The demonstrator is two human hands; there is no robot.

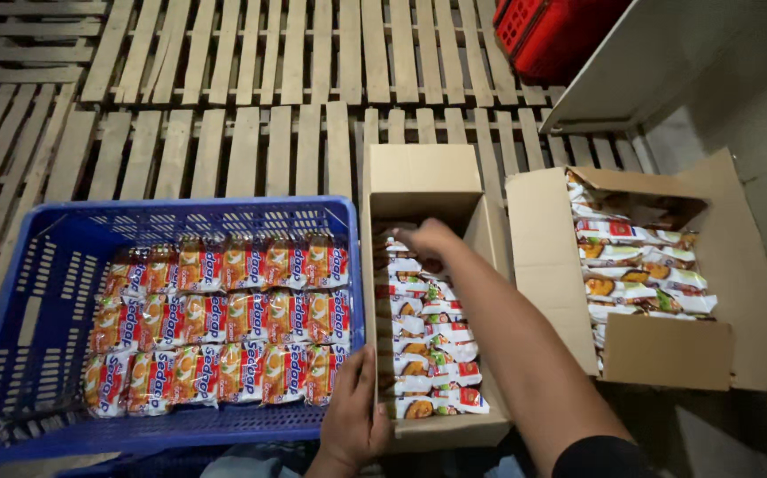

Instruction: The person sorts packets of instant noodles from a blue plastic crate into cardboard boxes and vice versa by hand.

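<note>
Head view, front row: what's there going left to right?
blue crate of orange packets → left hand on the near wall of the middle carton → middle carton with the right hand inside → right carton of packets

One head camera looks steeply down and forward, close over the crate (pixel 29 292) and boxes (pixel 419 181) (no second view).

The blue crate (pixel 38 292) has bare room at its left end, but packets (pixel 432 341) fill the middle box (pixel 423 181) under the right arm.
</note>
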